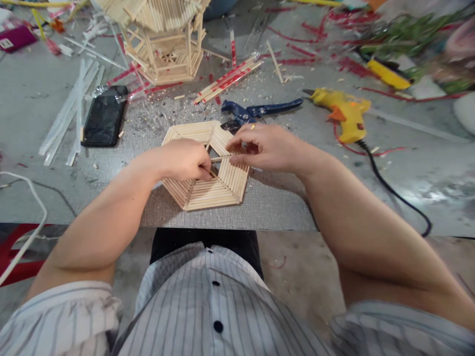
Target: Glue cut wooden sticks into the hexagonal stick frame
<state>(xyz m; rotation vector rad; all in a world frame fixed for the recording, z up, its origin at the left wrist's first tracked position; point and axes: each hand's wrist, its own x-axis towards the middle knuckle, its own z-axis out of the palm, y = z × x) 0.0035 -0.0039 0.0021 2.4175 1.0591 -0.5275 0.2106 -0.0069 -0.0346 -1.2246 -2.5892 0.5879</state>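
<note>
A hexagonal panel of thin wooden sticks lies flat near the table's front edge, its middle partly open with ribs running inward. My left hand rests over the panel's left side, fingers curled closed near the centre; what is in them is hidden. From the right, my right hand pinches a thin wooden stick between thumb and fingers. That stick spans the opening, its left end by my left fingers. Just behind the panel lie blue-handled cutters. A yellow glue gun rests to the right.
A pavilion-like wooden stick model stands at the back. Left of the panel lie a black phone and clear glue sticks. Red-wrapped sticks and scraps litter the table behind. The glue gun's black cord runs toward the front edge.
</note>
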